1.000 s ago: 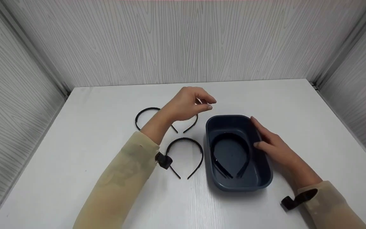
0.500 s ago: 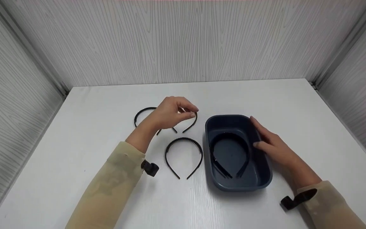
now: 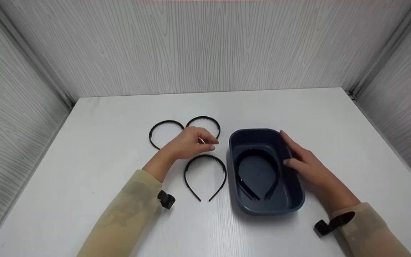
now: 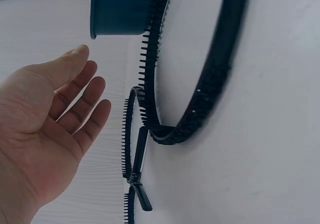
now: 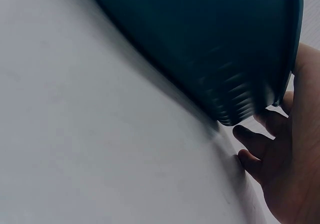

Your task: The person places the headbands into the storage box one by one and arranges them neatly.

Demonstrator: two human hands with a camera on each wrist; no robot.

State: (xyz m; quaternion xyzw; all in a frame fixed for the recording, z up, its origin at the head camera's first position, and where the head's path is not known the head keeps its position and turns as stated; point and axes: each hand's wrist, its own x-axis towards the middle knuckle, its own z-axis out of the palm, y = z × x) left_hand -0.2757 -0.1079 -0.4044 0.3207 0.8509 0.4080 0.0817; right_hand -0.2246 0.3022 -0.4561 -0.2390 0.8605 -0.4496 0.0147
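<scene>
My left hand [image 3: 193, 142] hovers with loosely bent fingers over the gap between the near black headband [image 3: 205, 156] and the far right headband [image 3: 205, 117]. Nothing lies in it, as the left wrist view shows the bare palm [image 4: 40, 149]. A far left headband [image 3: 166, 122] is partly covered by that hand. With thumb inside and fingers outside, my right hand [image 3: 307, 166] holds the right wall of a dark blue plastic basin [image 3: 239, 203]. More black headbands [image 3: 257, 151] lie stacked in the basin; their number is unclear. Comb teeth line the toothed headband [image 4: 150, 74] close to the left wrist camera.
The white tabletop [image 3: 102, 160] bears the basin and the loose headbands. Grained panels [image 3: 205, 46] stand behind it and at both sides. A black camera strap [image 3: 339, 221] is on the right wrist, and a camera [image 3: 166, 200] on the left.
My left hand has moved left and toward me, from beyond the basin's far left corner to just above the near headband. The far right headband's arch is now uncovered. My right hand stays on the basin.
</scene>
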